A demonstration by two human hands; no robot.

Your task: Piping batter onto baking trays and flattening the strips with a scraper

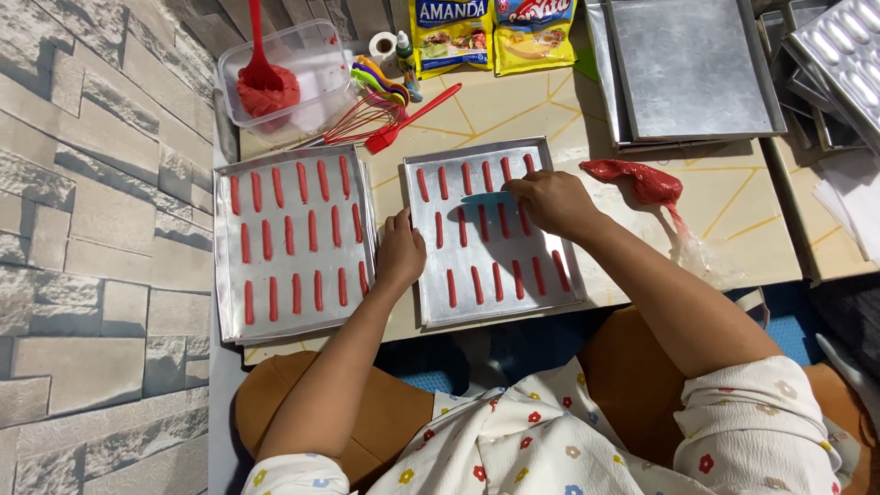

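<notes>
Two metal trays on the counter [733, 197], both lined with piped red dough strips. Right hand [550, 202] over the right tray [431, 307], fingers pinched shut on a thin blue scraper [484, 197] lying flat across the upper rows of strips. Left hand [401, 249] rests on that tray's left edge, fingers curled on the rim. Left tray [227, 321] just beside, untouched. Red piping bag [646, 181] lies on counter right of the tray. Clear tub [316, 69] with red dough and spatula at back.
</notes>
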